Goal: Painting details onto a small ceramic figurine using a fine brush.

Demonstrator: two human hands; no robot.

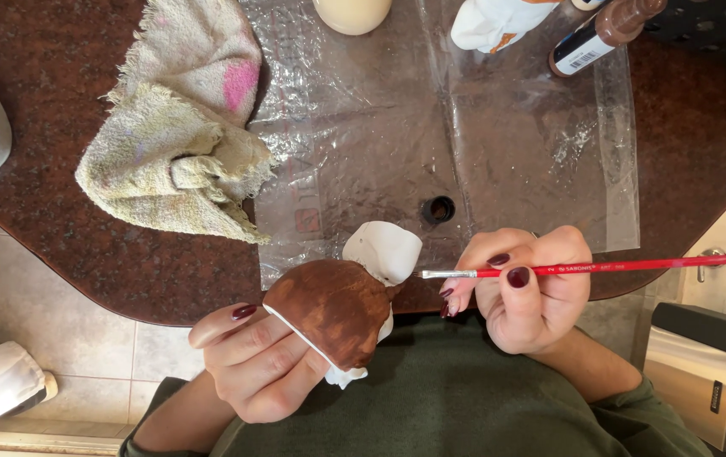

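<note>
Brown-painted ceramic piece (335, 309) in left hand (253, 364), red paintbrush (591, 267) in right hand (528, 292)

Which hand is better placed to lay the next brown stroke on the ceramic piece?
Right. The right hand grips the red paintbrush, bristle tip almost at the ceramic piece. The left hand is wrapped under the piece, supporting it, so it has no free fingers.
</note>
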